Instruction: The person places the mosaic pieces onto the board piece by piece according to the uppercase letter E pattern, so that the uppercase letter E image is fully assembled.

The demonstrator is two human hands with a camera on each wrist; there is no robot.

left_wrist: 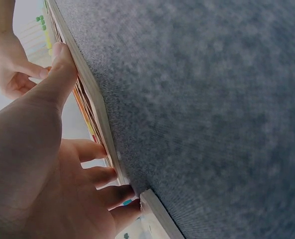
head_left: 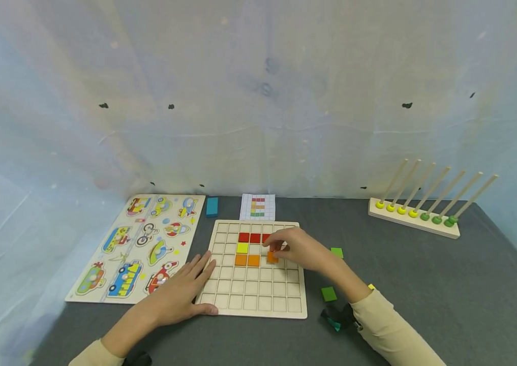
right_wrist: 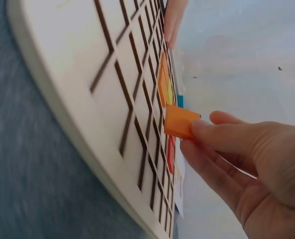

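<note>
An orange square tile [right_wrist: 180,121] is pinched between the thumb and fingers of my right hand [head_left: 297,248], close over the wooden grid board [head_left: 258,304]. On the board lie a row of red tiles [head_left: 249,238], a yellow tile [head_left: 242,248] below its left end, and two orange tiles [head_left: 247,260] below that. The right hand partly covers the red row's right end. My left hand [head_left: 189,287] rests along the board's left edge with fingers spread, its thumb [left_wrist: 62,62] at the near rim.
A printed pattern card [head_left: 257,207] and a blue block [head_left: 212,207] lie behind the board. The vehicle puzzle [head_left: 148,244] is at left. Green tiles [head_left: 329,294] lie at right, with a peg stand [head_left: 414,217] of yellow and green beads farther back.
</note>
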